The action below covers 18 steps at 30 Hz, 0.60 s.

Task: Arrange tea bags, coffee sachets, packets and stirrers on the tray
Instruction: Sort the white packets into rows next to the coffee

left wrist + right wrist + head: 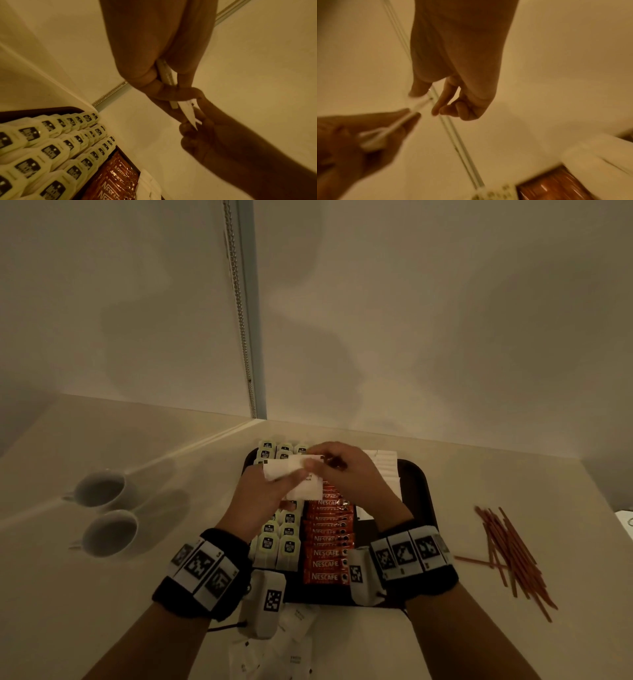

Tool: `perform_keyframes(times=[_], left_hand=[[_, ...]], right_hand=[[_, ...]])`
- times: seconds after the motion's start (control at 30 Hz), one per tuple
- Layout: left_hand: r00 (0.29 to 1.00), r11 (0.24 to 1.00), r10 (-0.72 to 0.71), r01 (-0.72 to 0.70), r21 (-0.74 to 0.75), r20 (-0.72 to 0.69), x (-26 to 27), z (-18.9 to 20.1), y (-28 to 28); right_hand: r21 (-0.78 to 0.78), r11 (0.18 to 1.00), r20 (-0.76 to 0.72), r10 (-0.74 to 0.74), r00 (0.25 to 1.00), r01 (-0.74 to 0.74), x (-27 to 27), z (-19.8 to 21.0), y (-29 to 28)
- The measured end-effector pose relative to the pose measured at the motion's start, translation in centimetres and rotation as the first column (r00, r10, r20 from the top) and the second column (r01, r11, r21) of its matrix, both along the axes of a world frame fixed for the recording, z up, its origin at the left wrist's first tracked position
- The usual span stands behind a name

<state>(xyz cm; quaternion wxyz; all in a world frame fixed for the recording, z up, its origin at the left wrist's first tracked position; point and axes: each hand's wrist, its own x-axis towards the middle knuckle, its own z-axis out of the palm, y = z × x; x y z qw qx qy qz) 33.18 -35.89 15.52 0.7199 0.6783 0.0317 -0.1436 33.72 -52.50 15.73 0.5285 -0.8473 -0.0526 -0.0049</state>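
Observation:
Above the dark tray (416, 484), my left hand (274, 491) grips a small stack of white packets (303, 486), seen edge-on in the left wrist view (165, 73). My right hand (320, 462) pinches one white packet (189, 115) at the stack's far end between thumb and finger (436, 104). On the tray lie rows of green-tagged tea bags (277, 542) at the left, a column of red coffee sachets (325, 553) in the middle, and white packets (385, 470) at the right. Thin red stirrers (510, 549) lie loose on the table, right of the tray.
Two white cups (99, 489) (109, 532) stand on the table left of the tray. More loose white packets (274, 652) lie on the table by the tray's near edge. A wall with a metal strip (245, 337) rises behind the tray.

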Motion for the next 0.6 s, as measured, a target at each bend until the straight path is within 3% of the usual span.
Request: perform_keyframes(times=[0.07, 0.17, 0.23, 0.37, 0.6], left_hand=[[0.999, 1.0, 0.017, -0.017, 0.006, 0.046, -0.2, 0.0, 0.1], [0.996, 0.998, 0.051, -0.049, -0.028, 0.076, -0.3, 0.0, 0.3], [0.991, 0.994, 0.095, -0.089, -0.063, 0.095, -0.4, 0.0, 0.4], [0.975, 0.988, 0.156, -0.153, -0.034, 0.16, -0.2, 0.5, 0.4], [0.973, 0.992, 0.113, -0.123, 0.036, 0.201, -0.4, 1.1, 0.2]], right_hand=[[0.037, 0.999, 0.002, -0.021, 1.0, 0.021, 0.1, 0.7, 0.2], [0.37, 0.921, -0.131, -0.079, 0.988, 0.123, -0.4, 0.9, 0.1], [0.48, 0.861, -0.241, -0.056, 0.969, 0.17, -1.1, 0.4, 0.2], [0.353, 0.931, -0.313, 0.02, 0.95, 0.096, -2.9, -1.2, 1.0], [0.407, 0.891, -0.278, -0.09, 0.957, 0.202, -4.1, -1.6, 1.5]])
